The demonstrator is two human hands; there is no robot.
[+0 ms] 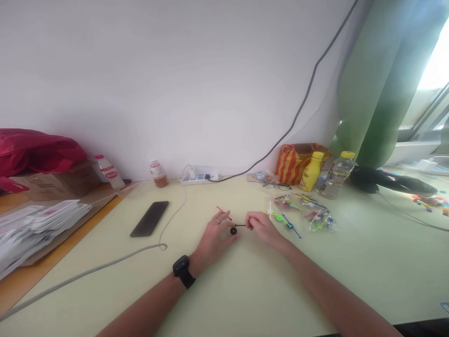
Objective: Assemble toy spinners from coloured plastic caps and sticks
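My left hand (213,235), with a ring and a black watch on that arm, rests low over the table. Its thumb and index finger are closed around a small black disc (233,231) with a pale dot at its centre. From my right hand (260,226), curled into a fist, a thin dark rod (240,225) reaches left towards the disc; whether the two are joined I cannot tell. Just beyond my left fingertips lies a red arrow-shaped plastic piece (224,213), partly covered. Right of my right hand are a green piece (278,218) and a blue arrow-shaped piece (289,225).
Clear bags of colourful plastic parts (320,217) lie to the right, before a yellow bottle (312,172) and a clear bottle (337,175). A black phone (149,219) and a grey cable (105,266) are on the left. A power strip (199,176) sits against the wall.
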